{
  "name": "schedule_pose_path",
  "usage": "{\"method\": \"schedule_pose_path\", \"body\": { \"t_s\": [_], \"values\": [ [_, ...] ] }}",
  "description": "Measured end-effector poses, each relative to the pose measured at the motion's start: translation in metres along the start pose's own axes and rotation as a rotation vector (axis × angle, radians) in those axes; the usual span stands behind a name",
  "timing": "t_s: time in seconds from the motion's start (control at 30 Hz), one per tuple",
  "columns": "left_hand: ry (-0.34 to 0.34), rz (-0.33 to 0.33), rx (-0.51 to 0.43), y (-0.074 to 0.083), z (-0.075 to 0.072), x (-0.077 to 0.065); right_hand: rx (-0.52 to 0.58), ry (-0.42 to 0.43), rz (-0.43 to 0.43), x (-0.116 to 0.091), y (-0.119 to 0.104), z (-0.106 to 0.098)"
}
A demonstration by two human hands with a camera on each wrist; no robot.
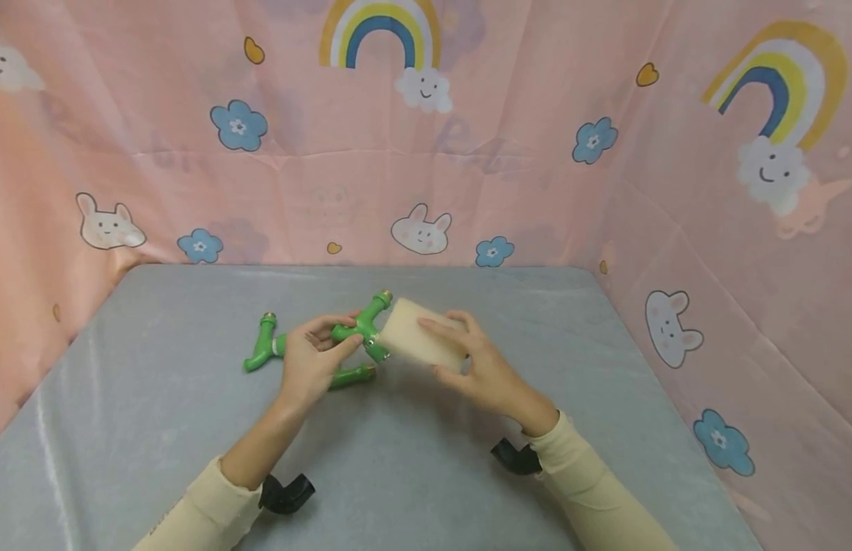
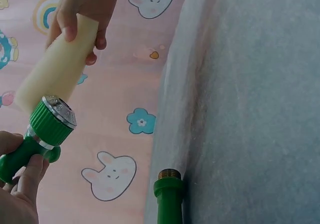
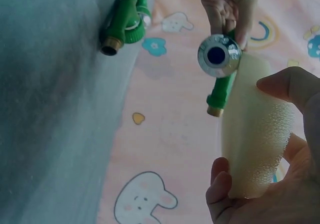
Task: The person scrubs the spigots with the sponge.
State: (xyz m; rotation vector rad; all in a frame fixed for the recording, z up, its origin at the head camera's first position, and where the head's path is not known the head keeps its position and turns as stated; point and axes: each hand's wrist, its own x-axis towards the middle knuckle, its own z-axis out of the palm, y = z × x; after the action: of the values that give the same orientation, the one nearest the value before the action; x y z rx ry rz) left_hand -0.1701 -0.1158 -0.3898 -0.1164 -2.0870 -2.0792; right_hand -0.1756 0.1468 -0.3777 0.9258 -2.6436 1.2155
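My left hand (image 1: 310, 363) holds a green tap (image 1: 369, 321) between thumb and fingers, raised over the table. The tap has a brass threaded end and a ribbed collar with a silver face (image 3: 216, 55). In my right hand (image 1: 493, 376) is a pale cream sponge (image 1: 420, 335), gripped between the thumb and fingers. One end of the sponge meets the tap near its silver-faced collar. The right wrist view shows the sponge's porous surface (image 3: 267, 156).
Two more green taps lie on the grey cloth-covered table (image 1: 426, 474): one tap (image 1: 263, 346) left of my left hand, another tap (image 1: 353, 376) partly hidden behind it. Black curved pieces (image 1: 288, 494) sit at both wrists. A pink patterned curtain (image 1: 515, 184) hangs around the table.
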Motion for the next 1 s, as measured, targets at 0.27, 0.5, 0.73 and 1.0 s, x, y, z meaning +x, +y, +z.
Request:
{"method": "schedule_pose_path", "body": {
  "t_s": [0.27, 0.5, 0.73, 1.0],
  "values": [
    [0.021, -0.066, -0.096, 0.003, -0.005, 0.003, 0.020, 0.054, 0.006, 0.001, 0.002, -0.013],
    [-0.027, -0.157, -0.272, 0.001, -0.003, 0.004, 0.028, 0.048, -0.154, 0.001, -0.006, 0.002],
    [-0.043, -0.234, -0.326, -0.001, -0.004, 0.006, 0.048, 0.030, -0.152, 0.001, -0.003, 0.005],
    [-0.047, -0.315, -0.344, -0.001, -0.008, 0.008, 0.013, 0.073, -0.117, 0.001, 0.003, -0.010]
  ]
}}
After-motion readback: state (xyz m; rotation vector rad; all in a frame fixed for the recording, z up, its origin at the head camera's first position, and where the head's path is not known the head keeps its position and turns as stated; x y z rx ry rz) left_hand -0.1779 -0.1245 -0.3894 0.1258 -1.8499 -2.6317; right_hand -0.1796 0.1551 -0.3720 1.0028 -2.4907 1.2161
